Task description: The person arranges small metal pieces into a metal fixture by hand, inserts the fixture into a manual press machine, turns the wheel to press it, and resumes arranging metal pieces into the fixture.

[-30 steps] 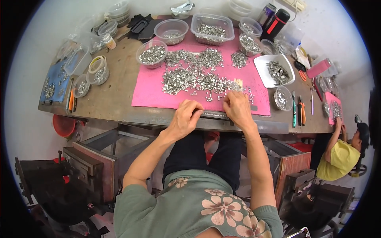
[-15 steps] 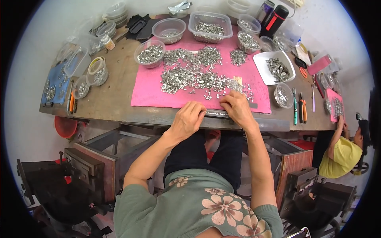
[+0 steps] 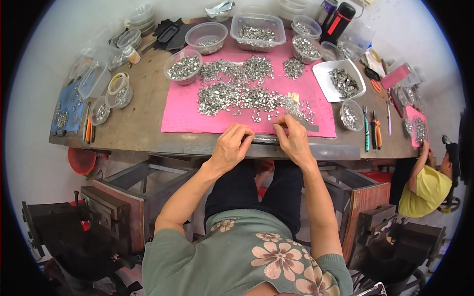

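At the front edge of the workbench lies a narrow dark metal strip (image 3: 266, 139), with a bright toothed-looking line along it. My left hand (image 3: 229, 147) is closed at its left end, fingers curled and the thumb against it. My right hand (image 3: 296, 140) is bent over the right end, thumb and fingers pinched together; whatever is in the pinch is too small to make out. Just beyond both hands, a heap of small silvery metal pieces (image 3: 222, 97) spreads over a pink mat (image 3: 180, 111). A flat grey strip (image 3: 308, 127) lies on the mat beside my right hand.
Plastic tubs (image 3: 207, 37) of metal pieces stand along the back. At right are a white tray (image 3: 324, 81), a round tub (image 3: 351, 116) and pliers (image 3: 376, 130). Orange-handled pliers (image 3: 89, 129) lie at left. A co-worker in a yellow shirt (image 3: 426, 192) sits far right.
My right hand has drawn slightly back and left from the metal pieces, its fingers now closer together. My left hand has shifted only a little along the strip.
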Demonstrator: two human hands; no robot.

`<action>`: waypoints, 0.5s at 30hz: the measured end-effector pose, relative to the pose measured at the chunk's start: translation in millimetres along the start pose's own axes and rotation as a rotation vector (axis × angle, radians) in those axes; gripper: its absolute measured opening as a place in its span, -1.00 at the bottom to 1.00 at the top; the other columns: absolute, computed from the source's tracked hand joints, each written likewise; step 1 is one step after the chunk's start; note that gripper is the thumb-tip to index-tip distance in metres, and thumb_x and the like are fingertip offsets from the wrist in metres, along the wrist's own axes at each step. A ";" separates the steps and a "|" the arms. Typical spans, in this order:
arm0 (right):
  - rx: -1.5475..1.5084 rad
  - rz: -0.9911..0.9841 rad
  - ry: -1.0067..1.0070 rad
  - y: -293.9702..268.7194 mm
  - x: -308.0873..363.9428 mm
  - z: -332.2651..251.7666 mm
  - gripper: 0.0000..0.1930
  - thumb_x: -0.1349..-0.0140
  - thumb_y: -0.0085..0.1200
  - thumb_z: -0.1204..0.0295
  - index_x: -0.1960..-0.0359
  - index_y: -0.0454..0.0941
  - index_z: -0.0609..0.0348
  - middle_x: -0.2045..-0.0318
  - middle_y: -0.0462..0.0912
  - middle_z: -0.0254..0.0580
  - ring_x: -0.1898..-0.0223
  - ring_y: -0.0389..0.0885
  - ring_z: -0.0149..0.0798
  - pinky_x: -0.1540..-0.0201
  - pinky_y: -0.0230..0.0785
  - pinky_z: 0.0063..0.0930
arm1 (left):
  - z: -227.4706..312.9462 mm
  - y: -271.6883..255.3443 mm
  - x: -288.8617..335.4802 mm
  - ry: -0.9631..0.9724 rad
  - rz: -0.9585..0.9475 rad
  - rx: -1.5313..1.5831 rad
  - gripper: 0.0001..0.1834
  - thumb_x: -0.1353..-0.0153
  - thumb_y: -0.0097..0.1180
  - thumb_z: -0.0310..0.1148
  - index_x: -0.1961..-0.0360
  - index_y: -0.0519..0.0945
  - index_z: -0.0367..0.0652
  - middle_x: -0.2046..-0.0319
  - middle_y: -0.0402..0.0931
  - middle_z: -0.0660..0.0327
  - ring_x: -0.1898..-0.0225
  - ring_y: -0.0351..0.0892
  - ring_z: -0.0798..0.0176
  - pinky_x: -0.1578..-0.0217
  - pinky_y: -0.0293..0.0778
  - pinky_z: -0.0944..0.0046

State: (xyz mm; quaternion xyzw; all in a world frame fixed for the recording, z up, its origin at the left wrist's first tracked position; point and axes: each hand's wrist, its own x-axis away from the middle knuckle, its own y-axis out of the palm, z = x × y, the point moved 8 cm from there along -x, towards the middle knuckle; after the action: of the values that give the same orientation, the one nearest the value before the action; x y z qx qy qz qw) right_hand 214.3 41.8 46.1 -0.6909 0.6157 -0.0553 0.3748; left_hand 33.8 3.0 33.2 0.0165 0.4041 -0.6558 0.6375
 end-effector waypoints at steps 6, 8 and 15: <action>-0.045 0.063 -0.052 5.0 9.9 -20.6 -0.90 -0.24 0.20 0.60 0.26 0.53 0.24 0.38 0.61 -0.09 0.35 0.58 -0.01 0.18 0.37 -0.20 | 10.4 0.5 4.3 0.083 0.017 -0.133 -0.84 -0.15 0.30 -0.60 0.24 0.61 -0.28 0.23 0.63 0.05 0.16 0.65 -0.06 0.08 0.57 0.06; -0.054 0.058 -0.094 11.3 12.6 -25.4 -0.89 -0.22 0.21 0.61 0.27 0.53 0.23 0.38 0.59 -0.10 0.34 0.57 -0.02 0.19 0.36 -0.21 | 17.3 -3.1 5.8 0.168 0.025 -0.154 -0.79 -0.13 0.33 -0.58 0.19 0.62 -0.29 0.21 0.63 0.04 0.15 0.64 -0.07 0.05 0.56 0.04; -0.041 0.018 -0.164 30.6 19.5 -32.6 -0.86 -0.15 0.23 0.63 0.29 0.54 0.21 0.34 0.57 -0.13 0.25 0.54 -0.04 0.14 0.31 -0.19 | 9.6 -1.6 16.0 0.160 0.094 -0.092 -0.66 -0.09 0.38 -0.60 0.08 0.60 -0.30 0.13 0.64 0.02 0.08 0.66 -0.10 -0.04 0.56 0.01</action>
State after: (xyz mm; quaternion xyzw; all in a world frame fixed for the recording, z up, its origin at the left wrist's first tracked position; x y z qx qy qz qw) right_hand 176.5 11.0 43.9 -0.6950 0.5901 0.0174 0.4104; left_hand 34.2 -15.7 31.9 0.0584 0.4825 -0.6025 0.6331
